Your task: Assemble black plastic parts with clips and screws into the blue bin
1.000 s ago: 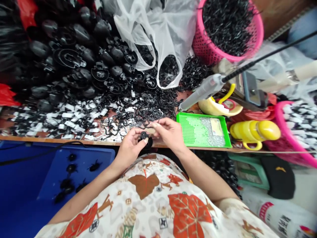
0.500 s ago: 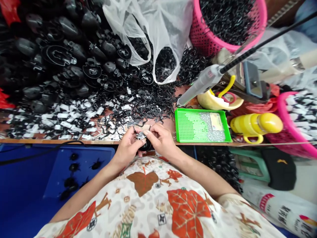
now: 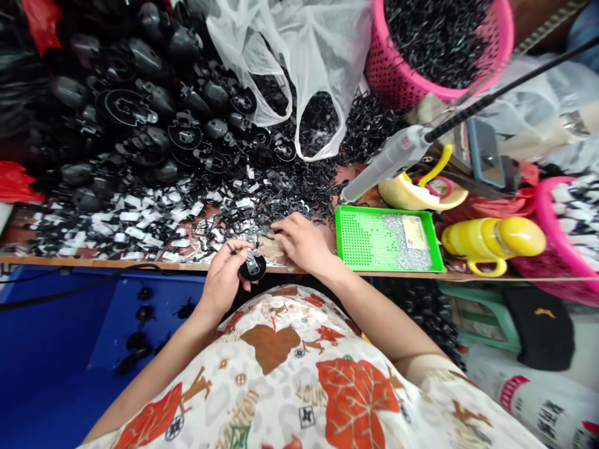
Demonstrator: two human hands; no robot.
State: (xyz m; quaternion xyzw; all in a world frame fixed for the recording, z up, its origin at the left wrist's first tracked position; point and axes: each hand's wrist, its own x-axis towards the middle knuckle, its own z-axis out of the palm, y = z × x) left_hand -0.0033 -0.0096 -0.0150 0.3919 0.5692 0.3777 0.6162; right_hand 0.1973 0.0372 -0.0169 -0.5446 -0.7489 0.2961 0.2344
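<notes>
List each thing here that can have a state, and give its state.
left hand, shut on round black part.
round black part, held over table edge, metal piece up.
right hand, on the table, fingertips at black clips; grip unclear.
clear plastic bag, open, clips inside.
pink basket, full of black clips.
green tray, flat, partly covered with silver bits.
yellow bottle, lying on its side.
blue bin, open, few black parts inside.

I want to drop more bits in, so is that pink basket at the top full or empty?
Full: the pink basket is filled almost to its rim with small black pieces.
</notes>
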